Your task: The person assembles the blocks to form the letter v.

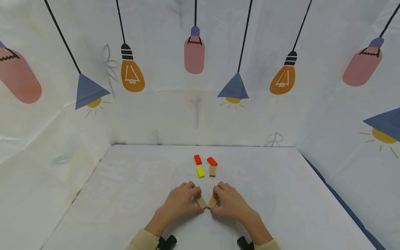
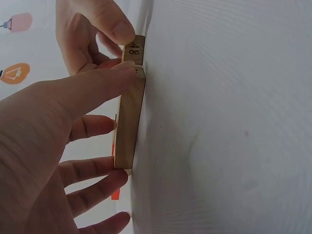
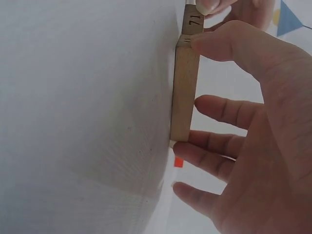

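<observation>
On the white table, my left hand [image 1: 182,201] grips a plain wooden block [image 1: 201,202] lengthwise, thumb on its near end and fingers about the far end. My right hand [image 1: 232,203] holds a second wooden block [image 1: 212,202] the same way. The two lie flat in a V, near ends almost meeting and far ends spread apart. In the left wrist view, the right-hand block [image 2: 133,49] has "48" printed on its end. From the right wrist, the left-hand block [image 3: 194,19] shows "71".
Beyond the hands lie two red blocks [image 1: 198,159], one of them slanted, plus a yellow block [image 1: 200,172] and another wooden block [image 1: 212,171]. White cloth [image 1: 175,114] printed with lamps hangs behind the table [image 1: 125,187] and along its sides.
</observation>
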{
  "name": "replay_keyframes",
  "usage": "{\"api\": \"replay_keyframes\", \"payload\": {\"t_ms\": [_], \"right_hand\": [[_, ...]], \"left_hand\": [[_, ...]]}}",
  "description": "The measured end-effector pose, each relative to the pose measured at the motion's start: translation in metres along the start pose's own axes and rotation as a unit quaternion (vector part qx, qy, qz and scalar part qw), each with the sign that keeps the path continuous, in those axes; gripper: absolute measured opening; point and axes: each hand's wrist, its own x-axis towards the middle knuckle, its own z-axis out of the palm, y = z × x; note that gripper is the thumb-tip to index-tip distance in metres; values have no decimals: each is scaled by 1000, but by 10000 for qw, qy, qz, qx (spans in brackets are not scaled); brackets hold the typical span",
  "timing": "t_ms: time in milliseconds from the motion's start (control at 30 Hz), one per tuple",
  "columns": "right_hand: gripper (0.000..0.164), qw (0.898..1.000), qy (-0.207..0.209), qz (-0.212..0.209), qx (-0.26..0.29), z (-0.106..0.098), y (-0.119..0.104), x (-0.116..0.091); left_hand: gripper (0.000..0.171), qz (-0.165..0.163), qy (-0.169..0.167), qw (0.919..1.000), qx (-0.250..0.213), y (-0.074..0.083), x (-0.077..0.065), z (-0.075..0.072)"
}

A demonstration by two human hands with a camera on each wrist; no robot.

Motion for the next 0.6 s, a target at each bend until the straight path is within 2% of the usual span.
{"api": "replay_keyframes", "payload": {"t_ms": [600], "right_hand": [[37,9999,-92,112,1,2,-3,1]], "left_hand": [[38,-34,-87,10000,12,0,0,-2]]}}
